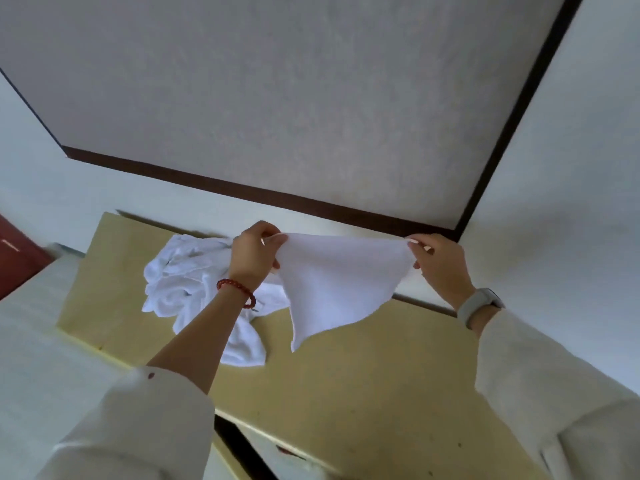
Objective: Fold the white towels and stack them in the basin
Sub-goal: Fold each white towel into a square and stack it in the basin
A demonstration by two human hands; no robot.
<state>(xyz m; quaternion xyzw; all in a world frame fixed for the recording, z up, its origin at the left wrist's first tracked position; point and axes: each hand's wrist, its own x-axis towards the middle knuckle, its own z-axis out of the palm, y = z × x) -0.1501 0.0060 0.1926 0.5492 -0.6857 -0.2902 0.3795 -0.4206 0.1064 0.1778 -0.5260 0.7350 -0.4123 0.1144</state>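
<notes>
A pale yellow bench (346,382) stood against the wall, and on its far left part lay a crumpled heap of white towels (187,282). Above the bench hung one white towel (332,285), plain and soft, stretched along its top edge and drooping to a point. The left hand (254,251) pinched one top corner, the right hand (440,261) the other.

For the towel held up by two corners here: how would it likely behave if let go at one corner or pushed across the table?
Probably floppy: the towel sags to a point between the left hand and right hand. Likely light, since fingertip pinches carry it. Pushed on the table, it would probably bunch up like the crumpled pile rather than slide flat.
</notes>
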